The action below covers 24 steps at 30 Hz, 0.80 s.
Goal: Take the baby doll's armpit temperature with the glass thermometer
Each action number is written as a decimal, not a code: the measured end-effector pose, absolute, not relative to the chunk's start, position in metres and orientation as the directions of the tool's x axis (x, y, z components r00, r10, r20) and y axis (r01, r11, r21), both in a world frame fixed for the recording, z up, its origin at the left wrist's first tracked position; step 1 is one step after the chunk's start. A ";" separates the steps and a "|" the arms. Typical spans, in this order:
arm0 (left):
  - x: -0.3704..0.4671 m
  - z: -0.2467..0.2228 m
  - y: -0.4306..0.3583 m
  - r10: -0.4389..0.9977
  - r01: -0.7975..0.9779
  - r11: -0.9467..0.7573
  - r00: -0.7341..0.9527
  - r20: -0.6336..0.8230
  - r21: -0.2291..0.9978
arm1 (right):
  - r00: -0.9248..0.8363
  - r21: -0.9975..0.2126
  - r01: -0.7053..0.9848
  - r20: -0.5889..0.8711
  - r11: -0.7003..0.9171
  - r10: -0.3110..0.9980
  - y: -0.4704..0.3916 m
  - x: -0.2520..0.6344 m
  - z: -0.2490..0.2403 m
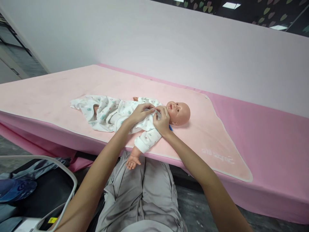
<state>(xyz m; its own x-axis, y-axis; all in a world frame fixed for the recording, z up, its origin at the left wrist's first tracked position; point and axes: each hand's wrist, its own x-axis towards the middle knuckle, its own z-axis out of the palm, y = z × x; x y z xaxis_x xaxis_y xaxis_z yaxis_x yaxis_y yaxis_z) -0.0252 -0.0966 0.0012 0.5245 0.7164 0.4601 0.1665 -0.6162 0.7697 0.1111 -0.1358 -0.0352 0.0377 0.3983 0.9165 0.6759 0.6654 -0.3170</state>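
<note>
Left hand (143,112) and right hand (163,120) pinch the white printed fabric suit (126,107) on the bald plastic baby doll (182,113): neckline work, seemingly; next calls for steady fingertips!

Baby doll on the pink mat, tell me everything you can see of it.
The baby doll lies on its back on a pink mat, its bald, plastic-looking head toward the picture's right. It wears a white, long-sleeved printed outfit of soft-looking cloth, rumpled around the legs. The doll's near hand juts past the table's near edge. The person's left hand and right hand pinch the outfit near its neck.
</note>
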 end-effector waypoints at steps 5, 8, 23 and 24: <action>-0.025 0.000 -0.096 0.715 0.136 -0.615 0.513 0.476 0.777 | 0.031 -0.331 0.663 0.908 0.671 0.418 -0.136 0.112 -0.035; -0.024 0.000 -0.097 0.734 0.146 -0.604 0.485 0.476 0.783 | 0.041 -0.334 0.667 0.909 0.666 0.415 -0.135 0.112 -0.036; -0.025 0.002 -0.102 0.715 0.189 -0.651 0.479 0.509 0.735 | 0.041 -0.322 0.674 0.915 0.664 0.402 -0.136 0.113 -0.037; -0.025 0.003 -0.102 0.718 0.199 -0.648 0.481 0.503 0.735 | 0.036 -0.316 0.675 0.917 0.667 0.398 -0.136 0.113 -0.037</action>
